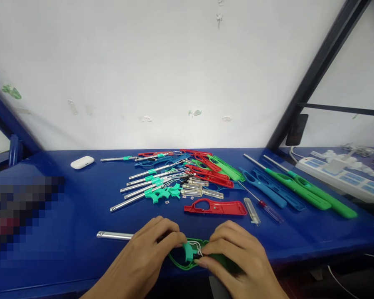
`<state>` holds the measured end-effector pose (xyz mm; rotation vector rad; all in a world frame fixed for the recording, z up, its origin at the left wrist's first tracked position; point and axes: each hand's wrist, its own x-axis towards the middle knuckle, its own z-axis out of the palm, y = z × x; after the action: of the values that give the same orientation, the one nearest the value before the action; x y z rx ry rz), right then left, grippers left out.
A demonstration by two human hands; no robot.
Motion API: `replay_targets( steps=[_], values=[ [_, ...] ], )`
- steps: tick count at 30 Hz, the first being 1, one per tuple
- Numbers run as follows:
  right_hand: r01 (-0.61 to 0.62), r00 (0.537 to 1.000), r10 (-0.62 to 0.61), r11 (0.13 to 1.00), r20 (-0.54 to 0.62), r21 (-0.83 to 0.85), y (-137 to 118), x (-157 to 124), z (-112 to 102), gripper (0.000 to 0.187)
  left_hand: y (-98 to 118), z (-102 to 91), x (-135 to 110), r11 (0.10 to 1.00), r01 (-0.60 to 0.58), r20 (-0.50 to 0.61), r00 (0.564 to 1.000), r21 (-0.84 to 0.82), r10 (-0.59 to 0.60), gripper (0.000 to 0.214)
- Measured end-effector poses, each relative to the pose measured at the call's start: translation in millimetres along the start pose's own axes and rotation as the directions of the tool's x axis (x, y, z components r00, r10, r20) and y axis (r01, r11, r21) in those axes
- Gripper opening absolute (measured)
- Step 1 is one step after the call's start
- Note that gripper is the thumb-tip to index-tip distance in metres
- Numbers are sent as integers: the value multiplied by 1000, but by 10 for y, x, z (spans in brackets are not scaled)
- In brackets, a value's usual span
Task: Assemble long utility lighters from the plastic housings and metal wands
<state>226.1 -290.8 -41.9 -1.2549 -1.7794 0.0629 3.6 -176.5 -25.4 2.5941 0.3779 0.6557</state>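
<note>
A half-open green lighter shell (181, 265) lies low at the table's front edge, its metal tube (114, 235) pointing left. My left hand (146, 257) is closed around the front of this lighter, hiding where tube and shell meet. The left thumb touches a teal trigger (188, 252) inside the handle. From the other side, my right hand (239, 253) pinches a small black igniter part (197, 256) behind the trigger, beside a white wire (197, 244). My right fingers cover much of the shell's rear.
Behind my hands lie several metal tubes (127, 203), teal triggers (163, 193), clear fuel tanks (191, 191) and a red shell half (218, 207). To the right are a screwdriver (271, 211), blue shells (264, 189), green lighters (302, 191) and a power strip (345, 176). A white case (82, 162) sits left.
</note>
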Motion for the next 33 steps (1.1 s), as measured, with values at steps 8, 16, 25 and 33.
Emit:
replay_targets(
  steps=[8, 16, 25, 33],
  values=[
    [11, 1000, -11, 1000, -4, 0, -14, -7, 9, 7, 24, -22, 3, 1000, 8, 27, 1000, -13, -7, 56],
    [14, 1000, -14, 1000, 5, -26, -13, 11, -2, 8, 33, -24, 19, 1000, 11, 29, 1000, -14, -11, 53],
    [17, 1000, -17, 999, -2, -30, -8, -1, 2, 5, 51, -51, 26, 1000, 24, 41, 999, -19, -23, 51],
    [34, 999, -36, 997, -29, -67, 6, -39, 19, 5, 67, -47, 48, 999, 37, 34, 999, -2, -37, 51]
  ],
)
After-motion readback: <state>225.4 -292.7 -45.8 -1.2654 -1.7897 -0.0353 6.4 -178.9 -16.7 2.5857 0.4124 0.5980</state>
